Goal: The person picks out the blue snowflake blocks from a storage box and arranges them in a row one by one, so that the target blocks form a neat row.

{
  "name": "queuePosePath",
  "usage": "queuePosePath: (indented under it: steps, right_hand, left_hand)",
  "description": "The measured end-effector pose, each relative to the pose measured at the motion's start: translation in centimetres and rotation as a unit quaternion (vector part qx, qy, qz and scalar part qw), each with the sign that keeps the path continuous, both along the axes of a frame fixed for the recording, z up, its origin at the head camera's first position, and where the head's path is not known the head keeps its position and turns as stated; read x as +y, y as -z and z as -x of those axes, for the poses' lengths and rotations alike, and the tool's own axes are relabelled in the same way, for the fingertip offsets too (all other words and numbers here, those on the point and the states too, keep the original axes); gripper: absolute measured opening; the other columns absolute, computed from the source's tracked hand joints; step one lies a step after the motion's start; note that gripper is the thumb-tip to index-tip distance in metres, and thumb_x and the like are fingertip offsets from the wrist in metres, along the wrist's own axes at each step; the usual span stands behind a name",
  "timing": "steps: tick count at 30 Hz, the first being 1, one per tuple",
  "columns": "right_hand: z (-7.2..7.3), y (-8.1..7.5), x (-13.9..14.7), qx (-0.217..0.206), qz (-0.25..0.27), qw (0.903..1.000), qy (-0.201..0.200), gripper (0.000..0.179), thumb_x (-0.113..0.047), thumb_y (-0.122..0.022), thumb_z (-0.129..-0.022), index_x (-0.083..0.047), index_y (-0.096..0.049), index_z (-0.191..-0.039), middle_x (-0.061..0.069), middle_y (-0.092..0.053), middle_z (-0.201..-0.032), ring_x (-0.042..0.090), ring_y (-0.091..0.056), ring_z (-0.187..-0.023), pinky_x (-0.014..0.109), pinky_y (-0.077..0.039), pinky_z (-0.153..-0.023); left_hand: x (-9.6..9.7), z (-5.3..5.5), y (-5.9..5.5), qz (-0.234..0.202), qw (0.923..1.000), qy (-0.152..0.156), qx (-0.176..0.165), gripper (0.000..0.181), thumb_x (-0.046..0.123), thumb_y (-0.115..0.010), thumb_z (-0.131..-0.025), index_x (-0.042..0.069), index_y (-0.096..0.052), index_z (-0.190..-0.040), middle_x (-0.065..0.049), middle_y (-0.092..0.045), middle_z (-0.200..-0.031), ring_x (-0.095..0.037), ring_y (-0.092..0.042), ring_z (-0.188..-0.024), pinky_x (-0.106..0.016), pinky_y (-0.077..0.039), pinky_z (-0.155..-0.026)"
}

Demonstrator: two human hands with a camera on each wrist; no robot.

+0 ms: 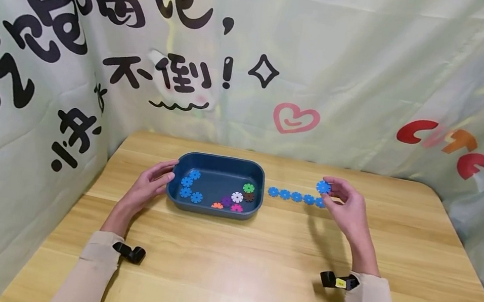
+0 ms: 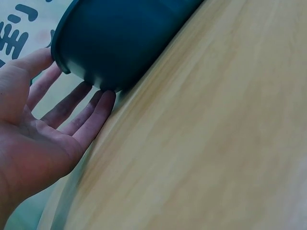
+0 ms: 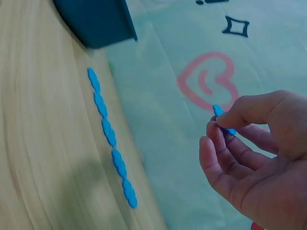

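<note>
My right hand (image 1: 346, 208) pinches a blue notched snowflake disc (image 1: 323, 187) between thumb and fingers, raised above the table. Below it, several blue discs (image 1: 297, 197) form a straight row on the wood, also visible in the right wrist view as a blue line (image 3: 108, 132). In that view the pinched disc (image 3: 216, 109) is partly covered by the thumb. My left hand (image 1: 148, 187) touches the left end of a dark blue tray (image 1: 214, 210), its fingers spread and nearly straight against the outer wall (image 2: 110, 52).
Inside the tray lie several blue discs (image 1: 186, 181) on the left and a mixed group on the right, including green (image 1: 248, 188), white (image 1: 237, 197) and purple (image 1: 226, 201) ones. A printed curtain (image 1: 361, 85) hangs behind the wooden table (image 1: 225, 281).
</note>
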State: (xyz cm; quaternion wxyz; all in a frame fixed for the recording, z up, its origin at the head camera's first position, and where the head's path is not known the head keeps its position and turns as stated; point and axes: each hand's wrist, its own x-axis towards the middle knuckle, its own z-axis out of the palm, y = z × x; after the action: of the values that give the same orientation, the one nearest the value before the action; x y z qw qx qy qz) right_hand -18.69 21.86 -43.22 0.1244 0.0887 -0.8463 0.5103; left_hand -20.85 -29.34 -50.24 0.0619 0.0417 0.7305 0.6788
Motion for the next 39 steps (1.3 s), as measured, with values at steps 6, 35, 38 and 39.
queuePosePath:
  steps: [6, 35, 38, 39]
  right_hand:
    - [0.2, 0.3, 1.6, 0.004, -0.009, 0.9997, 0.023, 0.036, 0.0, -0.069, -0.095, 0.003, -0.064, -0.131, 0.023, -0.068, -0.114, 0.0, -0.059, -0.092, 0.007, -0.049, -0.078]
    - [1.8, 4.0, 5.9, -0.092, -0.103, 0.9894, 0.045, 0.037, -0.002, -0.069, -0.096, 0.007, -0.063, -0.13, 0.021, -0.066, -0.105, 0.016, -0.058, -0.09, 0.013, -0.048, -0.067]
    - [2.0, 4.4, 6.1, -0.096, -0.115, 0.9881, 0.034, 0.036, -0.002, -0.069, -0.095, 0.01, -0.062, -0.128, 0.019, -0.066, -0.102, 0.014, -0.057, -0.086, 0.014, -0.047, -0.066]
    - [2.1, 4.5, 6.1, -0.097, -0.118, 0.9878, 0.031, 0.035, -0.002, -0.069, -0.095, 0.01, -0.062, -0.128, 0.019, -0.065, -0.101, 0.014, -0.057, -0.085, 0.014, -0.047, -0.065]
  left_hand:
    - [-0.2, 0.1, -0.2, 0.009, 0.9999, -0.002, 0.005, 0.055, 0.034, -0.061, -0.105, 0.017, -0.046, -0.155, -0.014, -0.04, -0.158, -0.033, -0.043, -0.14, -0.032, -0.052, -0.1]
    - [-0.2, 0.4, -0.2, 0.005, 1.0, -0.003, 0.001, 0.055, 0.037, -0.063, -0.103, 0.021, -0.048, -0.154, -0.01, -0.041, -0.157, -0.03, -0.045, -0.138, -0.03, -0.053, -0.098]
    - [-0.2, 0.4, 0.0, 0.001, 1.0, -0.003, 0.0, 0.055, 0.036, -0.063, -0.104, 0.019, -0.048, -0.154, -0.011, -0.041, -0.158, -0.03, -0.045, -0.138, -0.029, -0.053, -0.098]
    - [-0.2, 0.4, 0.1, 0.001, 1.0, -0.002, 0.0, 0.055, 0.035, -0.062, -0.104, 0.019, -0.047, -0.154, -0.012, -0.04, -0.158, -0.031, -0.045, -0.138, -0.029, -0.053, -0.098]
